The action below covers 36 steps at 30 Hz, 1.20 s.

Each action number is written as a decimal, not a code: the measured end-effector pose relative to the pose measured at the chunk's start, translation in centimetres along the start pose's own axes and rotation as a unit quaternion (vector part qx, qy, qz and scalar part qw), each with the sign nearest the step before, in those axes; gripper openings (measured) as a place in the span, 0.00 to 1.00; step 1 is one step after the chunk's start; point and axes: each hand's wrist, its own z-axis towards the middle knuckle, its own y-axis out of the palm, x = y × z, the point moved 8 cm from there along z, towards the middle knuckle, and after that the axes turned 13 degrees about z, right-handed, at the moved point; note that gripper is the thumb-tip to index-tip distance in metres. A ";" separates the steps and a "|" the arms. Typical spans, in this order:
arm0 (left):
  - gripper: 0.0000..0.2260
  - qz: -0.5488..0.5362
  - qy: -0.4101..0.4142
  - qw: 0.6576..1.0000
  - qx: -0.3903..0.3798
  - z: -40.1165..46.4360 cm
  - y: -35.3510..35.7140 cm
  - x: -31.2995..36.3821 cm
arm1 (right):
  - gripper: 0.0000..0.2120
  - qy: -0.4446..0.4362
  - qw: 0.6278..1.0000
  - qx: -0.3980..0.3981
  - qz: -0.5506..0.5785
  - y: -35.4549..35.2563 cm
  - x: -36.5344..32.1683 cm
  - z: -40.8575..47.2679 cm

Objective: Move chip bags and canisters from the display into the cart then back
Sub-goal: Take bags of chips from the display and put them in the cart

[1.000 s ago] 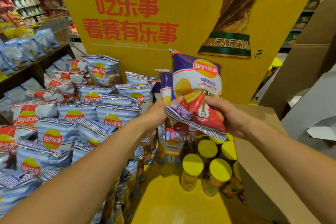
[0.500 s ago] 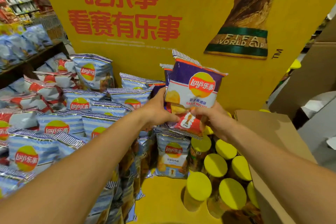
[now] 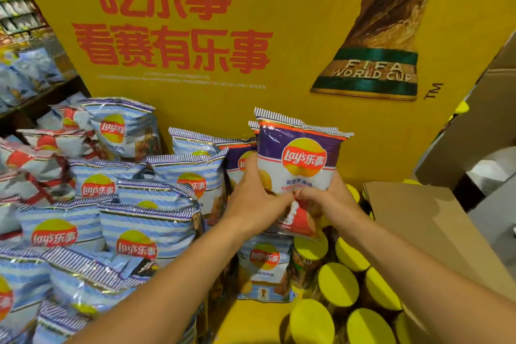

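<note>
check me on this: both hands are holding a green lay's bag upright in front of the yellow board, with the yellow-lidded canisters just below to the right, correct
Not quite: the bag is purple, not green, as the head view shows. The rest stands: left hand and right hand hold it upright before the yellow board, yellow-lidded canisters below right.

Big yellow board standing up at the back, with red writing across it and a gold cup picture on the right. Brown cardboard boxes off to the right side. Dark wooden shelf at the far left. Store racks full of small packs, far away in the top left corner, blurry. Warm indoor light.
</note>
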 end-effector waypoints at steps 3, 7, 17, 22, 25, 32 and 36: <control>0.27 -0.045 0.016 0.999 -0.015 0.8 1.5 2.5 | 0.34 -0.029 0.997 0.058 -0.037 -3.4 -2.4 0.8; 0.24 -0.032 0.015 0.997 -0.068 3.6 4.6 2.3 | 0.41 -0.009 0.992 0.089 -0.087 -6.5 -2.1 2.7; 0.40 0.048 -0.062 0.989 -0.126 6.1 10.3 -2.5 | 0.35 0.056 0.986 0.044 -0.153 -8.1 3.2 3.4; 0.34 -0.005 -0.067 0.989 -0.133 5.6 11.1 -1.7 | 0.44 0.059 0.979 0.055 -0.189 -9.2 3.3 2.6; 0.35 -0.009 -0.065 0.989 -0.135 5.2 11.0 -1.5 | 0.57 0.079 0.968 0.076 -0.225 -10.5 3.6 2.0; 0.55 0.076 -0.113 0.983 -0.124 2.2 10.0 -2.1 | 0.28 0.160 0.892 0.054 -0.420 -11.3 0.5 -2.7; 0.44 0.101 -0.111 0.981 -0.127 0.6 8.5 -2.2 | 0.19 0.198 0.909 -0.058 -0.362 -8.9 0.4 -4.5</control>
